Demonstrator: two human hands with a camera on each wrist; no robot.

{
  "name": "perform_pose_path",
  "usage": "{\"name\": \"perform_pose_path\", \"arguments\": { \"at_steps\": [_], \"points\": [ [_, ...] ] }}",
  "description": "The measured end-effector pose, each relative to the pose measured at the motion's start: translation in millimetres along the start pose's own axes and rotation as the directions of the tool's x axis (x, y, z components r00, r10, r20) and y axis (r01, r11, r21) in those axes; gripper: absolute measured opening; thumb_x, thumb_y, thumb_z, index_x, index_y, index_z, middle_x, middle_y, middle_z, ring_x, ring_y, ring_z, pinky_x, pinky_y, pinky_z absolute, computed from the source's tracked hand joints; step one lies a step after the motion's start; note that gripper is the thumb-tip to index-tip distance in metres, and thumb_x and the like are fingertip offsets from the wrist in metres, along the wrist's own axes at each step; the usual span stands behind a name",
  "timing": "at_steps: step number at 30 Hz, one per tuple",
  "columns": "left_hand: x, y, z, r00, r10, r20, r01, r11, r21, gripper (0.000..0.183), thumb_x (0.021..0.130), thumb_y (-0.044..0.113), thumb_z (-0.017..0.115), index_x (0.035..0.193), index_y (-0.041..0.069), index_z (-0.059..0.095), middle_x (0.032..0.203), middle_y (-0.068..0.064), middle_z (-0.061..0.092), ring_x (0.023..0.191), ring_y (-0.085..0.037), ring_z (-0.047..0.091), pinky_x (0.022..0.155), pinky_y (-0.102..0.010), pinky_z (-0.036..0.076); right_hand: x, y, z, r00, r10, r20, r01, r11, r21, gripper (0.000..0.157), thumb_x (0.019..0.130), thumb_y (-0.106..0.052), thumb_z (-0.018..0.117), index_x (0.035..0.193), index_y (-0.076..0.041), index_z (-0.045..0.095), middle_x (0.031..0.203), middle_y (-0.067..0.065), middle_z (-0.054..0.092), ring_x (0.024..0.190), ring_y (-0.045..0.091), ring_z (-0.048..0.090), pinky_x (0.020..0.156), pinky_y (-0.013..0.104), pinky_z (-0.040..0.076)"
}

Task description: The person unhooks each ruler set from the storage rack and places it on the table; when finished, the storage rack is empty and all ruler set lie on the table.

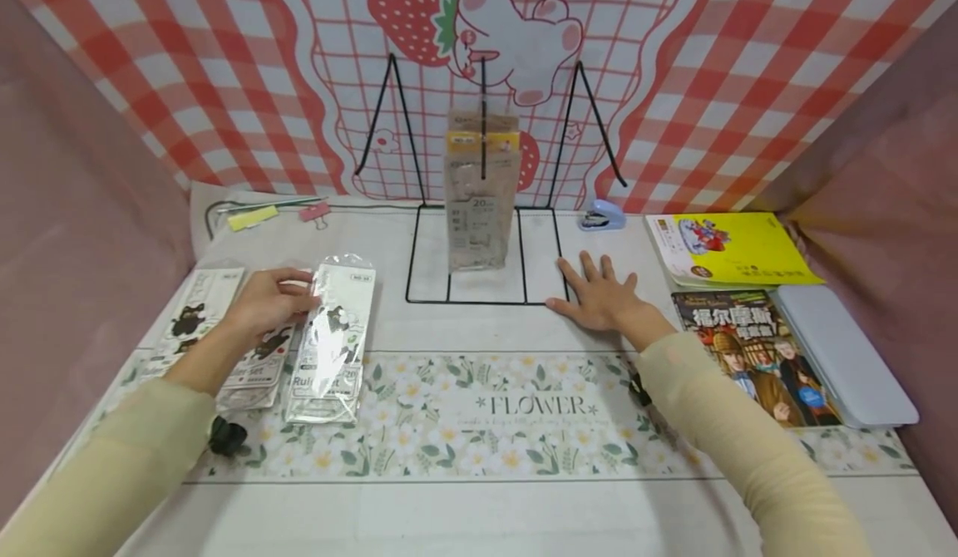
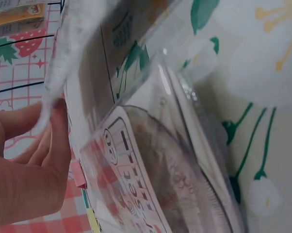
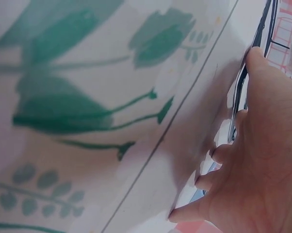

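white ruler packet [image 1: 329, 345], glossy clear sleeve, in left hand [image 1: 271, 301]

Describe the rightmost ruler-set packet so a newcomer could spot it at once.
From the black wire rack, look left in the head view to the row of ruler-set packets. You want the rightmost packet, at the left hand. Unlike its neighbours, it lies almost uncovered by hand or forearm.
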State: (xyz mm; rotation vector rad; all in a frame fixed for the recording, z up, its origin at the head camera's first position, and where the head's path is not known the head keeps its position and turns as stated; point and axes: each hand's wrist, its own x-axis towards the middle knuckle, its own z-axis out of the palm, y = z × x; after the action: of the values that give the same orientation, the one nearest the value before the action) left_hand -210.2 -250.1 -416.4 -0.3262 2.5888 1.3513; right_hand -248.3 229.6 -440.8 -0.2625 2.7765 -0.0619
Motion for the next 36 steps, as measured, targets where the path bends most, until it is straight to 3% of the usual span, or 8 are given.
{"name": "perform_pose_path", "arguments": {
  "at_steps": [2,6,18,24,29,32,34,36],
  "points": [
    [1.6,0.4,1.4,1.000,-0.018,-0.018,0.019,0.999,0.034,0.052,0.086,0.006,0.066,0.135,0.001,0.050,0.122,-0.025,0.062,0.082,-0.012,0.066,0.068,-0.022,0.058,0.3,0.3,-0.1,1.000,0.003,0.004,-0.003,1.000,0.001,0.085,0.091,-0.074,0.030,0.156,-0.029,-0.001,0.164,0.016,-0.007,0.149,0.049,-0.006,0.109,0.082,0.006],
    [4.5,-0.6,2.2,0.999,0.021,-0.027,-0.017,0.993,0.116,0.052,0.085,0.002,0.064,0.134,-0.006,0.050,0.122,-0.032,0.061,0.088,-0.022,0.066,0.069,-0.027,0.060,0.5,0.5,-0.1,1.000,0.005,0.007,-0.005,1.000,0.005,0.085,0.091,-0.074,0.029,0.156,-0.029,-0.001,0.164,0.016,-0.008,0.149,0.049,-0.006,0.109,0.082,0.006],
    [7.4,-4.8,6.9,0.991,0.051,-0.123,-0.033,0.989,0.144,0.056,0.082,-0.004,0.060,0.136,-0.007,0.048,0.119,-0.031,0.064,0.080,-0.020,0.069,0.060,-0.025,0.059,-0.3,-2.9,0.1,1.000,0.009,0.012,-0.009,1.000,0.013,0.086,0.090,-0.075,0.030,0.156,-0.030,-0.001,0.164,0.016,-0.008,0.149,0.048,-0.007,0.109,0.081,0.005],
    [4.7,-2.2,2.2,0.992,0.052,-0.112,-0.035,0.987,0.156,0.059,0.083,-0.003,0.060,0.139,-0.009,0.042,0.120,-0.032,0.063,0.081,-0.022,0.070,0.066,-0.027,0.062,-1.1,-1.4,-0.9,1.000,0.006,0.008,-0.006,1.000,0.010,0.085,0.091,-0.074,0.030,0.156,-0.029,-0.001,0.164,0.016,-0.007,0.149,0.049,-0.006,0.109,0.082,0.005],
    [0.8,2.9,-1.0,0.991,0.080,-0.111,-0.055,0.974,0.218,0.061,0.081,-0.002,0.057,0.140,-0.008,0.043,0.116,-0.030,0.066,0.072,-0.012,0.067,0.058,-0.020,0.056,-2.3,-1.6,-1.7,1.000,0.001,0.001,-0.001,1.000,0.006,0.084,0.091,-0.073,0.032,0.156,-0.030,-0.001,0.164,0.016,-0.006,0.149,0.048,-0.005,0.108,0.082,0.007],
    [-0.2,6.4,-3.5,0.992,0.083,-0.093,-0.061,0.974,0.220,0.060,0.082,-0.001,0.057,0.140,-0.007,0.043,0.117,-0.030,0.065,0.067,-0.011,0.066,0.056,-0.021,0.056,-2.4,-1.3,-1.6,1.000,0.000,0.000,0.000,1.000,-0.001,0.084,0.092,-0.073,0.031,0.156,-0.029,-0.002,0.164,0.017,-0.006,0.149,0.049,-0.005,0.108,0.082,0.008],
    [5.3,4.5,-5.8,0.993,0.089,-0.079,-0.071,0.977,0.203,0.059,0.084,0.002,0.059,0.140,-0.005,0.043,0.119,-0.030,0.064,0.068,-0.013,0.069,0.056,-0.026,0.058,-2.1,-1.1,-1.3,1.000,0.001,0.000,-0.001,1.000,-0.003,0.084,0.092,-0.073,0.031,0.156,-0.029,-0.002,0.164,0.017,-0.006,0.149,0.049,-0.005,0.108,0.082,0.007],
    [24.9,-10.9,-5.7,0.988,0.134,-0.082,-0.118,0.977,0.178,0.058,0.087,0.007,0.062,0.142,0.000,0.045,0.120,-0.026,0.065,0.074,-0.013,0.070,0.059,-0.027,0.060,-1.8,-1.0,-1.0,1.000,0.002,-0.001,-0.002,1.000,-0.005,0.085,0.092,-0.073,0.030,0.156,-0.029,-0.002,0.164,0.017,-0.006,0.149,0.049,-0.005,0.108,0.082,0.007]
  ]
}}
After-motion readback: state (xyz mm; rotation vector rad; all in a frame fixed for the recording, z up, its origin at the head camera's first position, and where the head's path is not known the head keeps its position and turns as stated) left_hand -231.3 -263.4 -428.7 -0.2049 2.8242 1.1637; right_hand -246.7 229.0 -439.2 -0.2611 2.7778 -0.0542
